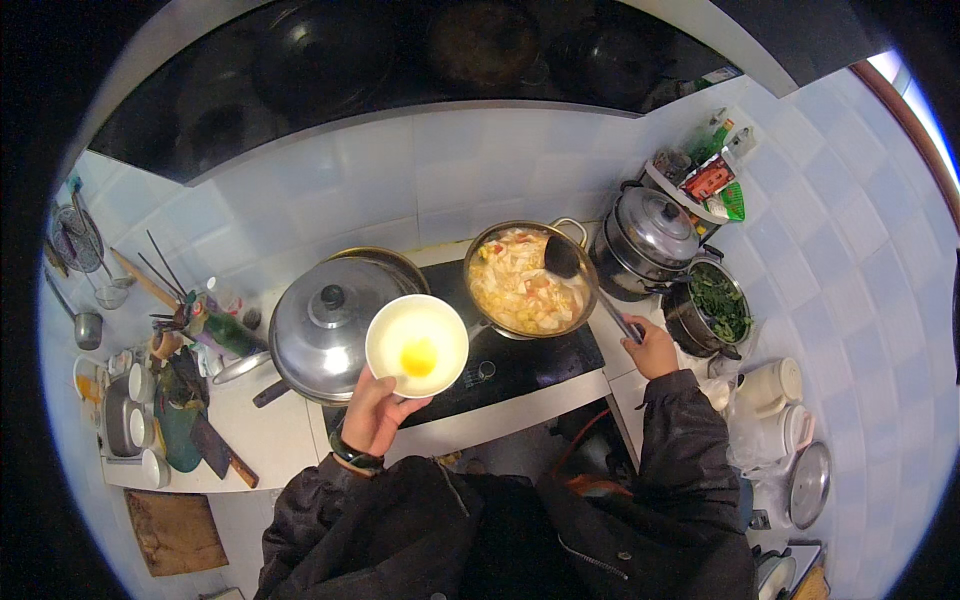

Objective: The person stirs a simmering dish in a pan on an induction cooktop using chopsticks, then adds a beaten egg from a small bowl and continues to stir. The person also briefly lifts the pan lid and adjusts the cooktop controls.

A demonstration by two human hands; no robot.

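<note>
My left hand (373, 409) grips a white bowl (382, 319) by its near rim, with a little yellow liquid (419, 358), perhaps beaten egg, at the bottom. The bowl is held up in front of the lidded wok. In my right hand (651, 351) is the handle of a dark ladle or spatula (561, 256); its head rests in the wok on the right. That wok (470, 300) holds a soupy dish (525, 289) with pale pieces, yellow bits and red bits. It stands on the black cooktop (551, 367).
At left sits a wok with a domed metal lid (307, 330). A cleaver (217, 450) lies on the left counter near several white bowls (140, 427). Stacked steamer pots (637, 247) and a pot of greens (716, 300) stand right. Overhead hangs a black range hood (412, 60).
</note>
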